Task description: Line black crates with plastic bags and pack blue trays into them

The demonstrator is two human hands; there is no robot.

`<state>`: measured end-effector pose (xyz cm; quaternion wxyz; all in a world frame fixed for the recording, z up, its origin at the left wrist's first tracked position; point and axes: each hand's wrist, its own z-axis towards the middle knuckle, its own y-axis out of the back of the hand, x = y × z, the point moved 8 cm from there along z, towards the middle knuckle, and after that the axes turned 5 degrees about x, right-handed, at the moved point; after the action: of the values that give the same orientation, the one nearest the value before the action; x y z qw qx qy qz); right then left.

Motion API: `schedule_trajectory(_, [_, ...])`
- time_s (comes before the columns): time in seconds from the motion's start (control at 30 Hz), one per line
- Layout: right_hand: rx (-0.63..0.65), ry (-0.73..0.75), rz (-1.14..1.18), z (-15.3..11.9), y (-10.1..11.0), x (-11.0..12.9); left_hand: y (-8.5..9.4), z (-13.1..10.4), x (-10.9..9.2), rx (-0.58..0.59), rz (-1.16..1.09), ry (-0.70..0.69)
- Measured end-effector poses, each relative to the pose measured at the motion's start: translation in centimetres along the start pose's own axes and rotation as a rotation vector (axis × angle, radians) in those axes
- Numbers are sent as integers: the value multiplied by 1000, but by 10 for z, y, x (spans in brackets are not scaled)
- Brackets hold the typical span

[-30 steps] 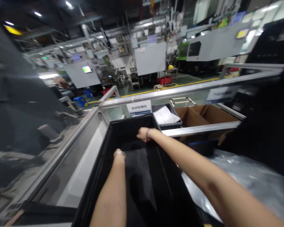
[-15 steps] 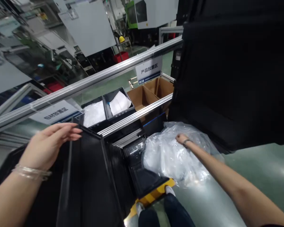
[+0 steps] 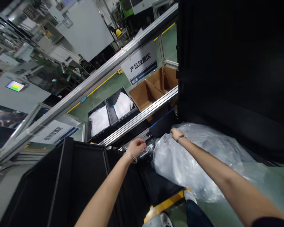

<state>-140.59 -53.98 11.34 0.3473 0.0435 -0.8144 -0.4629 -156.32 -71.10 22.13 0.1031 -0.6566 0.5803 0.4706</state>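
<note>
A large clear plastic bag [image 3: 194, 160] hangs bunched over the black bin at the lower middle and spreads toward the right. My right hand [image 3: 177, 133] is closed on its upper edge. My left hand [image 3: 136, 147] is just left of the bag, above a dark crate [image 3: 156, 183], with its fingers curled together; whether a bit of clear plastic is between them is too small to tell. Left of that arm stand tall black bins [image 3: 87, 176].
A metal rail [image 3: 142, 118] crosses in front, with two dark crates [image 3: 121, 105] holding white sheets and cardboard boxes [image 3: 145, 96] beyond. A black panel [image 3: 232, 75] fills the right. A yellow-edged base [image 3: 165, 205] lies by my feet.
My left hand has left the tall black bin's edge and moved right, close to the bag. My right hand has drawn the bag's edge up, and the bag spreads farther right. The view has shifted.
</note>
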Motion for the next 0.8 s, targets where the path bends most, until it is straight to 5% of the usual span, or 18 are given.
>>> schedule_trajectory(0.1, [-97, 176, 46, -15, 61, 29, -9, 4, 22, -82, -16, -24])
schedule_trajectory(0.23, [-382, 577, 254, -60, 169, 79, -26, 7, 15, -118, -208, -93])
schedule_trajectory(0.33, [-643, 766, 421, -97, 244, 96, -41, 3, -17, 14, -305, -190])
schedule_trajectory(0.47, [-850, 795, 482, -126, 313, 113, -29, -25, -84, 62, -401, -378])
schedule_trajectory(0.63, [-981, 766, 230, -148, 350, 163, -15, -73, -174, 159, -599, -615])
schedule_trajectory(0.8, [-644, 539, -99, -119, 342, 202, -8, -78, -198, 7, -476, -451])
